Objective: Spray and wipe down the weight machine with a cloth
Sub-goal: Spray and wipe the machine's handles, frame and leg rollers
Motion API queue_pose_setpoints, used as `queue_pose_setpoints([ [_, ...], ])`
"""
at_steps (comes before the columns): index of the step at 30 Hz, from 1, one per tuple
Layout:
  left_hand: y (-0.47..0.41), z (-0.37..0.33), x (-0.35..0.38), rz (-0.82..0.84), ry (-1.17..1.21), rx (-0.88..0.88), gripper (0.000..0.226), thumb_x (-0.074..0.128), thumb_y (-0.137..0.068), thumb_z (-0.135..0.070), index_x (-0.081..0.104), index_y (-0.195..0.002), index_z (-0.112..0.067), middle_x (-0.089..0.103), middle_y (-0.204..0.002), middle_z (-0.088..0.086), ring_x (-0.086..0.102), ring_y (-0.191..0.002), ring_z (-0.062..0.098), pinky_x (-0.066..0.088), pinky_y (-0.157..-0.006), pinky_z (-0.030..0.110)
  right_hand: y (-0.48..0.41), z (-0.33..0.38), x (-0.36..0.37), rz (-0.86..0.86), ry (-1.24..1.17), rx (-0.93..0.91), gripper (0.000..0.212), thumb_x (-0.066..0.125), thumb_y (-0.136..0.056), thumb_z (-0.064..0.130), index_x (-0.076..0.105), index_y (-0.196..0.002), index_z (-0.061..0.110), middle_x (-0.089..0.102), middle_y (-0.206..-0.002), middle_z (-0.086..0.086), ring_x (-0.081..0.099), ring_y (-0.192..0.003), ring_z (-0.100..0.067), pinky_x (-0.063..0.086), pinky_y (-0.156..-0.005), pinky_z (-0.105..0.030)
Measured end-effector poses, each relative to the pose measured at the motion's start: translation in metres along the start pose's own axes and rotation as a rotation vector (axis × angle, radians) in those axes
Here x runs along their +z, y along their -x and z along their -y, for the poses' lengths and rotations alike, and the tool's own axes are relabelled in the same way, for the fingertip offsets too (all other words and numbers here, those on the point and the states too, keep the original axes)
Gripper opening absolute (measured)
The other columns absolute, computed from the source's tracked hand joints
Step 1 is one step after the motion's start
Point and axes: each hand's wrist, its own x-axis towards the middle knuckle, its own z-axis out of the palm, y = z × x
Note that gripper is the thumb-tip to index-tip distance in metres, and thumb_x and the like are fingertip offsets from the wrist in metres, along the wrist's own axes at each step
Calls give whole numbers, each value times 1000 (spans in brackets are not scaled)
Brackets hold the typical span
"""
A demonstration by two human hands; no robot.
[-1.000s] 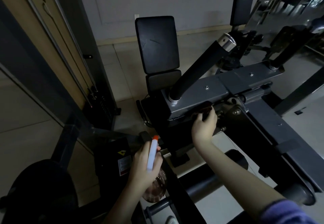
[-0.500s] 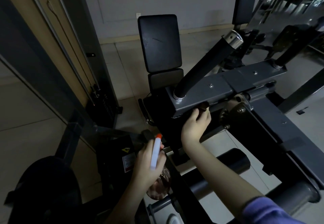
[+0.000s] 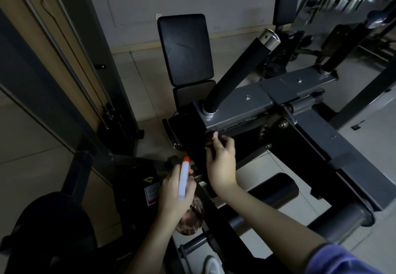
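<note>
The weight machine has a grey frame arm [image 3: 235,111] with a black padded handle [image 3: 237,70] rising from it. My right hand [image 3: 221,164] is at the dark left end of that arm, just below its lower edge, with its fingers curled on a dark cloth [image 3: 209,145] that is hard to make out. My left hand [image 3: 173,196] grips a spray bottle [image 3: 183,179] with a white head, an orange tip and a pinkish body. It holds the bottle low, to the left of my right wrist, with the nozzle pointing up towards the machine.
A black back pad [image 3: 185,48] stands behind the arm. The weight stack [image 3: 120,123] and its tall column are at the left. A black roller pad [image 3: 272,190] lies under my right forearm. More machines fill the far right. My shoe [image 3: 211,265] shows at the bottom.
My right hand slid left and down along the lower edge of the grey arm with the cloth, reaching its dark left end. The left hand with the bottle stayed nearly still.
</note>
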Motion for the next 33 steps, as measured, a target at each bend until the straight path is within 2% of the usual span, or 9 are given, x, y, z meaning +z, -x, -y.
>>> queue_pose_setpoints([
  [3, -1, -1, -1, 3, -19, 14, 14, 58, -76, 4, 58, -89, -2, 47, -67, -17, 53, -60, -2, 36, -58, 1, 2, -4, -8, 124, 193, -132, 52, 56, -90, 2, 42, -140, 5, 45, -126, -19, 48, -112, -35, 48, -87, -36],
  [7, -1, -1, -2, 9, -1, -4, 16, 48, -76, -16, 55, -86, -7, 51, -68, -12, 54, -60, 3, 39, -55, 10, 0, -24, -29, 411, 535, -450, 65, 73, -69, 3, 55, -131, 11, 49, -124, -15, 51, -105, -35, 56, -71, -38],
  [9, -1, 0, -2, 10, -5, -4, 17, 46, -77, -21, 54, -87, -9, 49, -68, -13, 53, -60, 3, 38, -54, 10, -1, -33, -41, 318, 576, -633, 65, 77, -57, 3, 62, -120, 9, 57, -112, -13, 55, -94, -34, 57, -60, -36],
  [13, -1, -1, -2, -8, 12, -29, 19, 49, -76, -16, 57, -90, -6, 54, -72, -13, 56, -64, -1, 41, -59, 6, -29, -22, -53, 112, 587, -1094, 35, 45, -89, 8, 57, -121, 7, 58, -126, -15, 46, -118, -33, 44, -95, -37],
  [17, -3, 0, -1, -5, 11, -19, 11, 56, -81, -6, 59, -91, -4, 53, -75, -18, 59, -73, -8, 39, -64, 1, -62, -33, -38, 175, 796, -1475, 37, 49, -94, 7, 55, -130, 7, 46, -142, -11, 37, -135, -28, 24, -114, -40],
  [20, -3, -1, -2, 8, 24, 4, 14, 54, -80, -10, 60, -91, -4, 53, -76, -18, 59, -81, -10, 39, -66, 0, -70, -46, -21, 166, 913, -1593, 38, 43, -96, 8, 55, -131, 12, 45, -144, -6, 37, -136, -21, 12, -118, -39],
  [24, -3, -2, -3, -22, 20, 12, 21, 50, -81, -19, 62, -92, -5, 57, -81, -17, 58, -85, -11, 40, -71, 0, -76, -44, -4, 224, 965, -1633, 44, 27, -100, 6, 68, -109, 19, 61, -127, 0, 50, -126, -17, 17, -116, -36],
  [30, -2, -1, 1, -30, 19, 4, 16, 51, -81, -15, 60, -93, -8, 57, -83, -16, 58, -85, -10, 40, -72, 0, -91, -55, -6, 213, 851, -1853, 22, 45, -95, 12, 67, -97, 18, 64, -112, 1, 54, -118, -19, 24, -113, -35],
  [33, -1, 0, 1, -29, 31, -7, 12, 51, -79, -11, 54, -90, -16, 54, -77, -15, 59, -77, -3, 40, -67, 3, -97, -61, -13, 274, 830, -1900, 35, 36, -98, 9, 69, -96, 20, 65, -110, 3, 55, -118, -17, 24, -113, -34],
])
